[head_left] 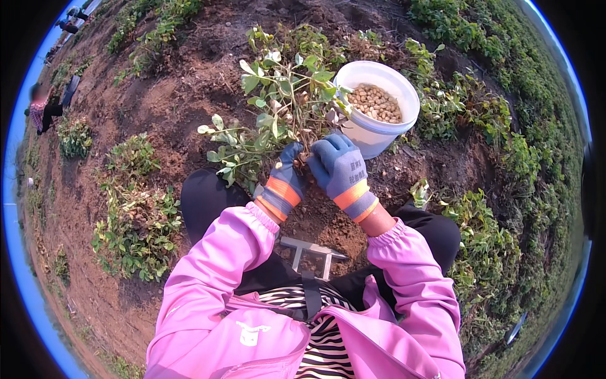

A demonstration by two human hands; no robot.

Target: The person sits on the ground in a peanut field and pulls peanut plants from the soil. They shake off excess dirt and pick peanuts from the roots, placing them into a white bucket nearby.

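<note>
An uprooted peanut plant [279, 109] lies before me, its leafy stems pointing away and its roots towards me. My left hand [288, 173], in a blue-grey work glove with an orange-striped cuff, grips the plant at its root end. Close beside it, my right hand [338, 163] in a matching glove has its fingers curled at the roots. What sits between those fingers is hidden. A white plastic bucket [367, 137] stands just beyond my right hand, tilted slightly. Peanuts in their shells [376, 102] fill part of it, and some leaves hang over its left rim.
A metal frame [312, 246] lies on the soil between my legs. Heaps of peanut plants [137, 218] lie to the left. Rows of green plants [511, 189] run along the right. Another person [40, 111] sits far off at the left, with more figures [71, 21] at the top left.
</note>
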